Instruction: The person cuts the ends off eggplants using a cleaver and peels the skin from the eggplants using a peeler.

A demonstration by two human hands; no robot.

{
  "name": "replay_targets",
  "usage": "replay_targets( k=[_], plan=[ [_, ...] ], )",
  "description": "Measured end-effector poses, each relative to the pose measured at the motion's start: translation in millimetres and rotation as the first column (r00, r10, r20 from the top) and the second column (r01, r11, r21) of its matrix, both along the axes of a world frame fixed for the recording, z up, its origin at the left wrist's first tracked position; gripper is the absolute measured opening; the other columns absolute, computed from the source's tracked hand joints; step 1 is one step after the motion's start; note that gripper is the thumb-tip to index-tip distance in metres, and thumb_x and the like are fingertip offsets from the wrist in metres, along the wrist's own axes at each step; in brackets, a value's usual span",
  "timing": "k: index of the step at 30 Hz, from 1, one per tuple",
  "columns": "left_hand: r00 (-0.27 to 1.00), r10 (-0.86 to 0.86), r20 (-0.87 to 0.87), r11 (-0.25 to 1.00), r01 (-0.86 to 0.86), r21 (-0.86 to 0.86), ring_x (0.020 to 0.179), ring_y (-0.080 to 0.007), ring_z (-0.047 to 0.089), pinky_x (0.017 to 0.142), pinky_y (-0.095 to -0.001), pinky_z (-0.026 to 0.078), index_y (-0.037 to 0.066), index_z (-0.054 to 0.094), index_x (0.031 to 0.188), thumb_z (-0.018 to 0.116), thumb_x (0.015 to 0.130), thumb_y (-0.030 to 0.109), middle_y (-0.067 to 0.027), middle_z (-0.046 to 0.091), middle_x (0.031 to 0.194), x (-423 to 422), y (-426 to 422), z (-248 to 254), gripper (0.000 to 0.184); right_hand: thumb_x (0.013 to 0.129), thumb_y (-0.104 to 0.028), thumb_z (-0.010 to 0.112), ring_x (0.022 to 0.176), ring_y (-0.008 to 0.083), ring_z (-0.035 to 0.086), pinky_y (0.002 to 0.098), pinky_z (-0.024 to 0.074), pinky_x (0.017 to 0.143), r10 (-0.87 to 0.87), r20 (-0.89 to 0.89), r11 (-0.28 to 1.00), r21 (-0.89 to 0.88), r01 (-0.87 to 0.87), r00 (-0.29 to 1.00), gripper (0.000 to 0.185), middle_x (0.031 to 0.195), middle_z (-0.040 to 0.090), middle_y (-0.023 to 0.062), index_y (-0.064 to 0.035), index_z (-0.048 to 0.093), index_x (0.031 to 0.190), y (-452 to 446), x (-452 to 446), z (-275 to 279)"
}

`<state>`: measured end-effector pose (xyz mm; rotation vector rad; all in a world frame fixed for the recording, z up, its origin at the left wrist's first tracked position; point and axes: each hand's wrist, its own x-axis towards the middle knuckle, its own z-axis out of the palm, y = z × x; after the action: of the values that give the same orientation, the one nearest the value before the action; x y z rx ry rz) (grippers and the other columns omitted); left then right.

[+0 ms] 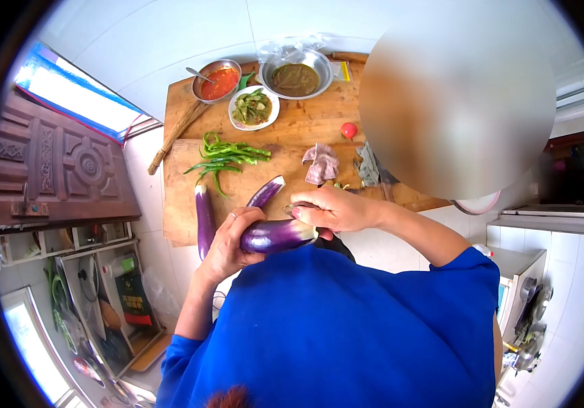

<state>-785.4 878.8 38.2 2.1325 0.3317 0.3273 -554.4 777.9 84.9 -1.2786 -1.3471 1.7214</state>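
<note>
A thick purple eggplant [275, 236] lies across the front of my body, its pale cut end pointing right. My left hand [230, 238] is wrapped round its left part. At the pale end, my right hand [332, 208] is closed on a small tool, mostly hidden by the fingers; its kind cannot be told. Just beyond my left hand, a second eggplant [264, 193] slants over the wooden board [183, 197]. A third eggplant [205, 221] lies left of that hand. Green peppers [227, 156] are heaped farther back on the board.
Behind the peppers are a bowl of red sauce [220, 83], a white plate of green food [252, 109] and a metal basin [296, 75]. A tomato [348, 130], a purplish cloth [320, 163] and a grey cloth [368, 165] lie rightward. A bundle of sticks [177, 136] is at left.
</note>
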Motion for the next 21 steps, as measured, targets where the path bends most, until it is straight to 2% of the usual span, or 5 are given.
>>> replay_targets(
  k=[9,11,14,17,21],
  plan=[
    [0.982,0.172,0.078,0.962,-0.184,0.199,0.099,-0.0331,0.05,0.088,-0.0401,0.042,0.005,0.05,0.108,0.075,0.049,0.008,-0.0124,0.053,0.105,-3.9,-0.8,-10.9,0.064,0.095,-0.023,0.04,0.044,0.0064,0.049,0.0193,0.0376,0.039,-0.486,-0.11,0.864,-0.211,0.458,0.867,0.02,0.062,0.05,0.0003,-0.0045,0.046,0.09,-5.4,-13.2,-27.9],
    [0.972,0.207,0.11,0.938,-0.23,0.259,0.098,-0.0328,0.05,0.086,-0.0402,0.042,0.005,0.051,0.107,0.073,0.049,0.005,-0.0126,0.053,0.105,-0.6,1.0,-10.9,0.062,0.095,-0.023,0.04,0.05,0.0074,0.053,0.0191,0.0418,0.042,-0.474,-0.119,0.873,-0.191,0.448,0.873,0.021,0.071,0.054,0.0036,-0.0036,0.047,0.096,-3.3,-11.0,-30.1],
    [0.966,0.258,-0.017,0.959,-0.254,0.122,0.093,-0.032,0.053,0.082,-0.0382,0.044,0.005,0.05,0.106,0.071,0.055,0.006,-0.0138,0.055,0.097,7.1,-6.3,-3.7,0.056,0.095,-0.029,0.041,0.081,0.0098,0.056,0.0256,0.0516,0.053,-0.48,-0.338,0.877,-0.155,0.455,0.809,0.032,0.096,0.055,0.0054,-0.0018,0.049,0.109,-0.7,-12.5,-41.1],
    [0.937,0.318,-0.142,0.937,-0.333,-0.103,0.082,-0.0273,0.058,0.076,-0.0338,0.046,0.004,0.05,0.106,0.07,0.064,0.013,-0.0147,0.059,0.089,14.9,-8.3,1.1,0.048,0.093,-0.034,0.046,0.086,0.0106,0.055,0.0293,0.0528,0.06,-0.55,-0.484,0.832,-0.253,0.493,0.681,0.036,0.095,0.055,0.0038,-0.0027,0.046,0.111,0.7,-13.0,-45.4],
    [0.914,0.329,-0.238,0.874,-0.39,-0.29,0.08,-0.0183,0.057,0.075,-0.0303,0.045,0.001,0.051,0.106,0.072,0.066,0.018,-0.0126,0.06,0.089,18.3,-3.5,1.3,0.048,0.09,-0.021,0.055,0.078,0.0107,0.057,0.029,0.0508,0.066,-0.424,-0.352,0.895,-0.021,0.446,0.835,0.037,0.093,0.056,0.0056,-0.0059,0.039,0.119,-0.5,-15.4,-49.6]
  ],
)
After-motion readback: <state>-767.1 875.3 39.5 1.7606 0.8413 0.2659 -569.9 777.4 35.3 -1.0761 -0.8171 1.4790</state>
